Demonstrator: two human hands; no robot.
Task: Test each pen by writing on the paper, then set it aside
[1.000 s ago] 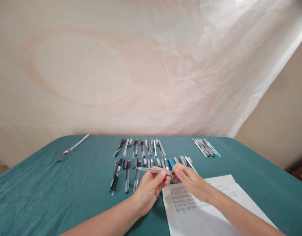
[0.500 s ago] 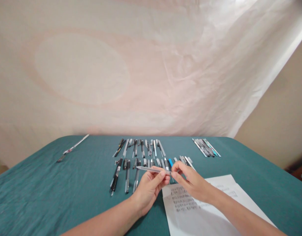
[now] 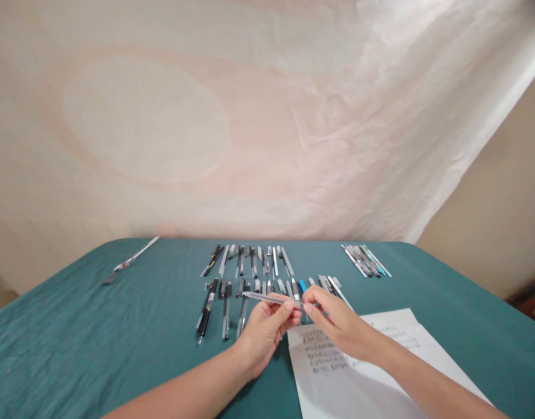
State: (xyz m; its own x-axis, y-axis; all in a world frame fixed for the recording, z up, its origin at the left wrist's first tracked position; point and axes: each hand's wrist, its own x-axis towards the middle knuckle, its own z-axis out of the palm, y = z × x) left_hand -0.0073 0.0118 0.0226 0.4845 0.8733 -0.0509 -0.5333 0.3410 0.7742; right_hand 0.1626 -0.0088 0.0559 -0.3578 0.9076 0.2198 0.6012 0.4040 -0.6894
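Note:
My left hand [image 3: 267, 331] pinches a translucent, whitish pen [image 3: 264, 298] between thumb and fingers, its pointed end to the left. At the pen's right end, the thumb and fingertips of my right hand [image 3: 337, 323] close together; whether a small part sits between them is hidden. Just beyond both hands lies a near row of pens and caps, with a dark pen [image 3: 206, 311] at its left end and a blue one [image 3: 302, 286] near my right fingers. Beneath my right forearm are sheets of paper [image 3: 359, 390] with handwriting.
Farther back runs a second row of pens and caps [image 3: 253, 262]. A bundle of pens [image 3: 367, 261] lies at the back right. On the left is a long thin white item [image 3: 132, 260] with a dark end. A green cloth [image 3: 97, 343] covers the table; a pale sheet [image 3: 250, 116] hangs behind.
Both hands keep nearly the same hold on the pen. The view has shifted very slightly; the things on the table lie as before.

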